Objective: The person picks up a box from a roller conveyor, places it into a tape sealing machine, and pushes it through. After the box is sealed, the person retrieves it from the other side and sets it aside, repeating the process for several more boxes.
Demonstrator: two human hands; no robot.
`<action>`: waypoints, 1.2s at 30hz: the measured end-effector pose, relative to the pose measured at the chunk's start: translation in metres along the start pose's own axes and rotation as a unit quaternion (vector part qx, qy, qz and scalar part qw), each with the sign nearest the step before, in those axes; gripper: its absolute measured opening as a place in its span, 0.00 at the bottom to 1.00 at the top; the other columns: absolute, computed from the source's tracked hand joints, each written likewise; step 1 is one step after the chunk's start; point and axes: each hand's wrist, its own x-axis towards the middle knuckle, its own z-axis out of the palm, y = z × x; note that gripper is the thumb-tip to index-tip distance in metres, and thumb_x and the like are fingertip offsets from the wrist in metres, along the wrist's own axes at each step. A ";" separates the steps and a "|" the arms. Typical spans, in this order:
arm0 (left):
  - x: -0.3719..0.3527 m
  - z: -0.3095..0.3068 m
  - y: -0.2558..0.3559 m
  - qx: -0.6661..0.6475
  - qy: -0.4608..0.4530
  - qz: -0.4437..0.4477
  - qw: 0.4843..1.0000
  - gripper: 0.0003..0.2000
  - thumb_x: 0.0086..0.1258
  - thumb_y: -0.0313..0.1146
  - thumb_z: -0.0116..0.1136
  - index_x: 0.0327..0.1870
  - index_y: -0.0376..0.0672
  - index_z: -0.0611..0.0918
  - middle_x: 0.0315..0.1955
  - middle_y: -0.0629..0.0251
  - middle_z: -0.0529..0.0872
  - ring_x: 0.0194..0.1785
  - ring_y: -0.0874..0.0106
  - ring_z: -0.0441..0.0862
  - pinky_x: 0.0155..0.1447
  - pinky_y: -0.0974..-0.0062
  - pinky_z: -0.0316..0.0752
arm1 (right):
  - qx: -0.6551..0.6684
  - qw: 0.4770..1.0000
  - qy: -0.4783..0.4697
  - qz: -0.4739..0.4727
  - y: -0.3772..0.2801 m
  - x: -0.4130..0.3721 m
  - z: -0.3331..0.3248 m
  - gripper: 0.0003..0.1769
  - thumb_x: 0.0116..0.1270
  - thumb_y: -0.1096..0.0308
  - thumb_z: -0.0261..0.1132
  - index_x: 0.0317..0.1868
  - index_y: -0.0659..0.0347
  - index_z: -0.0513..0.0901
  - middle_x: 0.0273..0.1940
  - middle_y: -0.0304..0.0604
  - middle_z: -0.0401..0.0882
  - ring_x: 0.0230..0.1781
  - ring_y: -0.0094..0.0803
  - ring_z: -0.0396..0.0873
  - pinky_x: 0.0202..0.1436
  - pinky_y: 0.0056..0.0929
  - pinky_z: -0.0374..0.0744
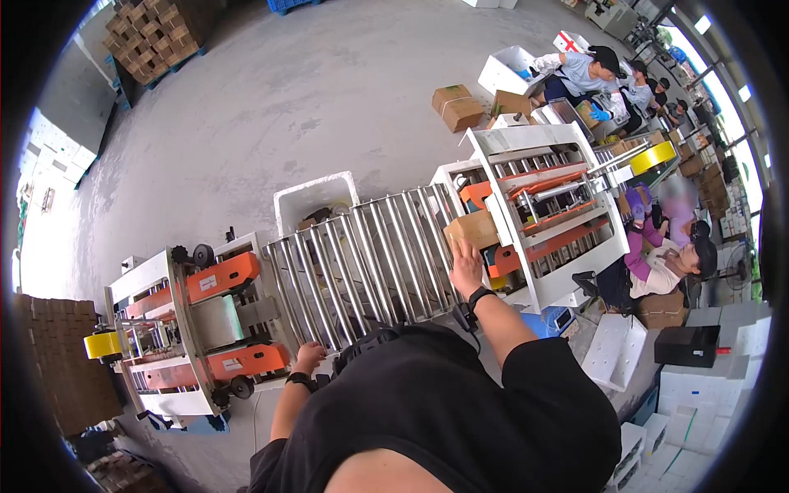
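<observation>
A small brown cardboard box (472, 229) sits at the right end of the roller conveyor (374, 256), at the mouth of a white-framed machine with orange parts (542, 205). My right hand (466, 267) is open, its outstretched fingertips right at the near side of the box without wrapping round it. Low on the left, my left hand (310, 356) hangs by the conveyor's near edge, fingers loosely apart and nothing visible in them. A second machine with orange side covers (218, 316) adjoins the conveyor's left end.
Behind the rollers stands a white foam bin (314, 197). A person in purple sleeves (657, 263) sits right of the machine; several people (592, 74) work farther back. Another carton (458, 108) lies on the floor. Stacked cardboard (70, 361) stands at far left.
</observation>
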 end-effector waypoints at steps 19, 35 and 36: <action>-0.042 0.045 -0.095 -0.037 0.121 -0.079 0.989 0.22 0.51 0.39 0.56 0.47 0.38 0.78 0.43 0.50 0.80 0.51 0.58 0.76 0.56 0.69 0.70 | -0.075 0.848 -0.228 -0.474 -0.203 0.033 0.019 0.57 0.25 0.59 0.73 0.62 0.61 0.58 0.55 0.46 0.62 0.60 0.42 0.58 0.65 0.52 0.52; -0.068 0.023 0.044 0.175 0.317 0.181 0.914 0.29 0.48 0.30 0.55 0.58 0.52 0.68 0.47 0.53 0.68 0.53 0.51 0.67 0.52 0.62 0.71 | 0.006 0.891 -0.155 -0.427 -0.243 0.018 0.057 0.33 0.45 0.68 0.67 0.56 0.44 0.70 0.57 0.48 0.58 0.52 0.47 0.65 0.52 0.40 0.72; -0.067 0.020 0.052 0.193 0.330 0.186 0.905 0.30 0.48 0.29 0.55 0.58 0.52 0.68 0.49 0.53 0.67 0.53 0.51 0.67 0.53 0.62 0.71 | 0.000 0.898 -0.169 -0.406 -0.246 0.013 0.057 0.35 0.45 0.67 0.68 0.58 0.44 0.68 0.59 0.50 0.55 0.53 0.48 0.64 0.53 0.40 0.71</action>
